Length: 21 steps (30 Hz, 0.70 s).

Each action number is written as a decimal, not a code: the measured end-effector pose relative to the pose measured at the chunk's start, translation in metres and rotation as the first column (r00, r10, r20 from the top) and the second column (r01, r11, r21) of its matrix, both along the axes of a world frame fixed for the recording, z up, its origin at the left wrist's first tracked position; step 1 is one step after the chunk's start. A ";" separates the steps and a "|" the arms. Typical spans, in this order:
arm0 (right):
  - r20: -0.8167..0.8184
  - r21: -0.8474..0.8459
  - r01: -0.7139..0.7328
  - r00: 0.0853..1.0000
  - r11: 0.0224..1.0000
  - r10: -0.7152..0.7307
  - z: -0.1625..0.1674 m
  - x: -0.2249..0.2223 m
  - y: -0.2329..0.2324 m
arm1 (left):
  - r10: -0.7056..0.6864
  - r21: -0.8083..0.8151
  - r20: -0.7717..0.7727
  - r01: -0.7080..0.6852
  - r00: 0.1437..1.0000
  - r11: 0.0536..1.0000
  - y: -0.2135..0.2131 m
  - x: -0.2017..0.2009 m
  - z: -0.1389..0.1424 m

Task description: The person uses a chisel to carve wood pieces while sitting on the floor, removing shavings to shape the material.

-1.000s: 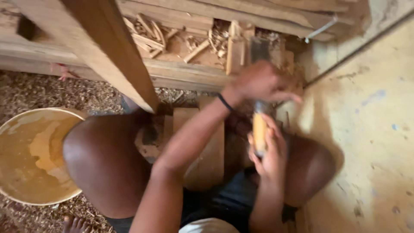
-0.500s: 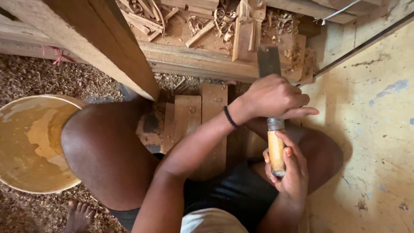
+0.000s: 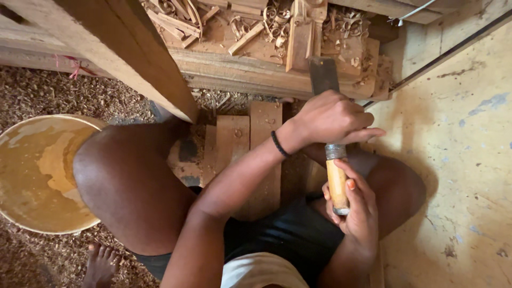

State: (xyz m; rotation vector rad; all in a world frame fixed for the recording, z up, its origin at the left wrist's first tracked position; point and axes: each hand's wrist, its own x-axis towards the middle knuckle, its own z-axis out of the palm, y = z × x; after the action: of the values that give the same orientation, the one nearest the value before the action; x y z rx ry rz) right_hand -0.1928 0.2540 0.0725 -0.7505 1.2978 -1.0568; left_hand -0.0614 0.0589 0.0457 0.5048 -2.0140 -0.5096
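Since before: chisel and both hands have slid lower in view, and the wood-strewn beam up top now shows more of itself.
Chisel axis: long axis runs nearly straight up and down the view, blade away from the person, handle toward the body.
Chisel position: between the knees, blade tip reaching up to the timber beam.
Blade: flat, broad, dark grey steel, dull surface, square-ended.
Handle: smooth yellow-orange wood, rounded, with a ribbed metal collar where it meets the blade.
Left hand: fingers closed over the chisel low on the blade, just above the collar; black band on the wrist.
Right hand: fingers wrapped round the butt of the handle from below, gripping it.
Beam: rough pale wood, littered with curled shavings and short offcuts.
Boards: flat planks lying under the arms, worn and stained.
Basin: round, pale rim, filled with murky brown liquid, left of the knee.
Floor left: thick carpet of sawdust.
Floor right: patchy yellowish concrete.
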 end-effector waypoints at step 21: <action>-0.157 0.109 -0.134 0.976 0.985 0.150 0.011 0.016 -0.010 | 0.014 0.229 -0.040 -0.005 0.999 0.974 -0.010 0.006 -0.004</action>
State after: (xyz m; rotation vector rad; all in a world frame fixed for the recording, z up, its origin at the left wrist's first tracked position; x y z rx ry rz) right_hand -0.1764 0.2435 0.0840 -0.8574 1.4035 -0.8239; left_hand -0.0556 0.0484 0.0413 0.6379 -1.9226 -0.7454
